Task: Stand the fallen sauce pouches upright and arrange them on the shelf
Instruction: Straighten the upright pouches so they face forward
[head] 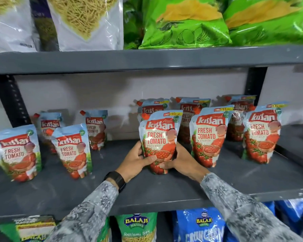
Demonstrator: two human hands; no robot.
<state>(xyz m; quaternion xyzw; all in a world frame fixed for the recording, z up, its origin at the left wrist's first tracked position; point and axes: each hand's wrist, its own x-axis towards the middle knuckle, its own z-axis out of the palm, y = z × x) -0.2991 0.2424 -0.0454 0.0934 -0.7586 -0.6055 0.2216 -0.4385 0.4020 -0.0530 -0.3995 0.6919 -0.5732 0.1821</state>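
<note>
A red and blue tomato ketchup pouch [159, 137] stands upright on the grey shelf [147, 193], near its middle front. My left hand [136, 161] grips its lower left side and my right hand [184, 163] grips its lower right side. Several more ketchup pouches stand upright around it: two in front at the left [16, 152] [72, 149], two behind those [50, 124] [96, 128], two in front at the right [208, 137] [261, 135], and others in the back row [192, 109] [238, 109].
The upper shelf [147, 58] hangs low above, carrying white noodle-snack bags [87, 20] and green chip bags [185, 21]. Below the shelf's front edge are green [136, 226] and blue snack bags [199, 226]. A black upright post [10, 100] stands at the left.
</note>
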